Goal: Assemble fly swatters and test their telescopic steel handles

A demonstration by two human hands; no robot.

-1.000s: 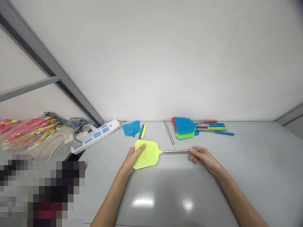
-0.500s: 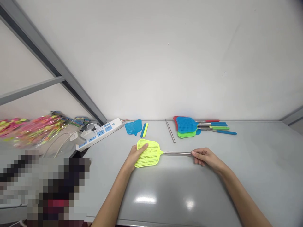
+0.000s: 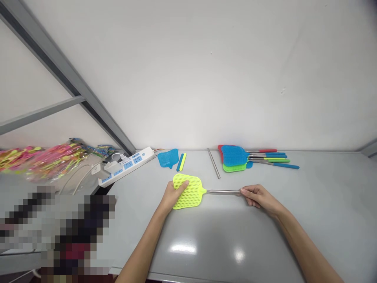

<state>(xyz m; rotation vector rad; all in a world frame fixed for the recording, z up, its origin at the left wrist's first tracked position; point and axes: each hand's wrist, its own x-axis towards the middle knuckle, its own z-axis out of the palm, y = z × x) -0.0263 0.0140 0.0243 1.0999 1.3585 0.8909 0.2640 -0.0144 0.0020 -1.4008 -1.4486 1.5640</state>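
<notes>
From my view of the grey tabletop [image 3: 324, 204], the yellow-green perforated plastic swatter head [image 3: 188, 191] sits near the centre, joined at its three o'clock side to a thin silver metal rod [image 3: 224, 192]. My left hand [image 3: 172, 194] is partly closed on the head's nine o'clock edge, thumb on top. My right hand [image 3: 256, 196] pinches the rod's far end, fingertips together. Just past twelve o'clock from the held rod, a loose silver metal tube [image 3: 213, 163] lies slanted.
</notes>
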